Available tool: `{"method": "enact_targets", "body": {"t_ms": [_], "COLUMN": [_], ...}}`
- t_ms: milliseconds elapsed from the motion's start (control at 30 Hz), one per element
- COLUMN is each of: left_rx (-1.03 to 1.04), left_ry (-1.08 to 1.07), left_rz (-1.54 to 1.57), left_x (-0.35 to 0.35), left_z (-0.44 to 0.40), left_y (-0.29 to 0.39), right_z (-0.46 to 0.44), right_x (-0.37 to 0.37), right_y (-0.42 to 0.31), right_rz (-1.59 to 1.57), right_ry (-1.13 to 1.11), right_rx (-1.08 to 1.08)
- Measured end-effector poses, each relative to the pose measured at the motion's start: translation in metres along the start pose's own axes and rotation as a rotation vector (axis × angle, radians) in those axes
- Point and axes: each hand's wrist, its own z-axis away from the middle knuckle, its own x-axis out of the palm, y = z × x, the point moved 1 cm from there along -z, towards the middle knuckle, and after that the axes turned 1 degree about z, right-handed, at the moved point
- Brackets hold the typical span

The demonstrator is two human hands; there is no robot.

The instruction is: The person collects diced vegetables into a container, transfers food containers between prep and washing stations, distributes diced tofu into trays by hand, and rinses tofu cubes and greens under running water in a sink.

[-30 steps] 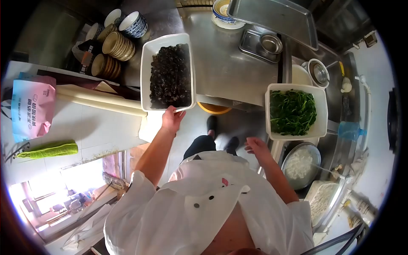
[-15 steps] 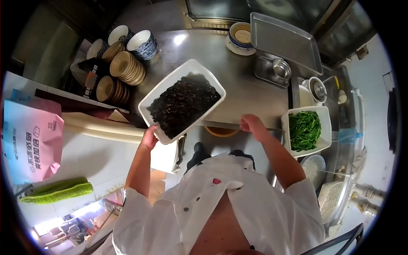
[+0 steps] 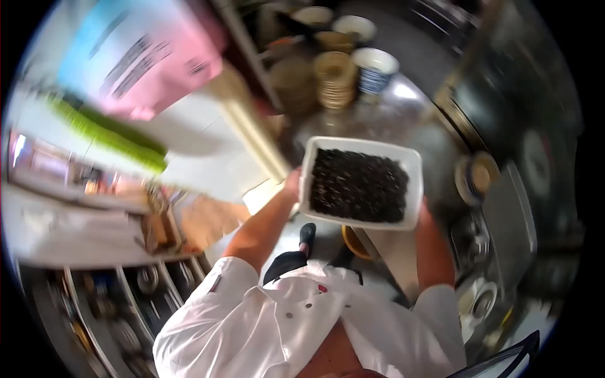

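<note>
A white rectangular plastic tub (image 3: 362,223) is held up in front of my body, near the edge of the steel counter. It is filled with dark, glossy, nearly black food (image 3: 359,186), whose kind I cannot make out. My left hand (image 3: 292,186) is closed on the tub's left side. At the opposite end, my right hand (image 3: 426,215) grips the lower right side. The fingers of both hands are partly hidden by the tub and blurred.
Stacked bowls (image 3: 334,75) stand on the counter (image 3: 435,135) beyond the tub. A metal tray (image 3: 513,230) lies on the right. To the left are a pink and blue bag (image 3: 145,57), a green towel (image 3: 107,132) and divided shelves (image 3: 94,309) lower down.
The view has swung left, bringing shelves into sight while the tub of greens left it. My right hand, empty before, now grips the tub's right side. The tub has turned more level across my body.
</note>
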Motion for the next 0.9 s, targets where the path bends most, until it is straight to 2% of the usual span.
{"method": "enact_targets", "body": {"t_ms": [100,167,233,267,300,333,367,433,500,567,600,633,667,733,900], "left_rx": [0.176,0.177,0.193,0.183,0.166,0.116,0.070,0.135,0.131,0.212,0.247,0.338,0.350,0.374,0.648], "left_ry": [0.316,0.225,0.270,0.262,0.255,0.283,0.309,0.290,0.238,0.325,0.547,0.673,0.638,0.721,0.544], "left_rz": [-0.110,0.134,0.198,0.267,0.333,0.346,0.358,0.483,0.686,0.689,0.670,0.623,0.720,0.765,0.839], "left_x": [0.002,-0.045,-0.057,-0.075,-0.101,-0.141,-0.182,-0.262,-0.290,-0.345,-0.381,-0.409,-0.445,-0.474,-0.552], "left_z": [0.061,0.071,0.144,0.169,0.194,0.211,0.222,0.259,0.340,0.408,0.435,0.456,0.479,0.536,0.606], "left_y": [-0.033,-0.067,-0.063,-0.063,-0.068,-0.080,-0.087,-0.099,-0.067,-0.050,-0.049,-0.037,-0.037,-0.006,0.056], "right_z": [-0.001,0.022,0.054,0.081,0.089,0.097,0.109,0.121,0.126,0.133,0.136,0.140,0.148,0.155,0.142], "right_x": [0.022,0.047,0.079,0.149,0.178,0.210,0.241,0.309,0.388,0.473,0.517,0.560,0.597,0.675,0.834], "right_y": [-0.005,-0.008,-0.003,-0.014,-0.005,0.009,0.019,0.053,0.097,0.145,0.168,0.192,0.213,0.244,0.282], "right_rz": [0.002,-0.011,-0.046,-0.097,0.001,0.155,0.102,0.139,0.183,0.238,0.262,0.285,0.308,0.352,0.345], "right_ry": [0.011,0.005,-0.030,0.041,-0.082,0.003,-0.020,-0.099,-0.197,-0.304,-0.354,-0.406,-0.439,-0.510,-0.582], "right_rx": [0.134,0.170,0.181,0.190,0.163,0.118,0.098,0.178,0.279,0.387,0.437,0.487,0.538,0.610,0.680]}}
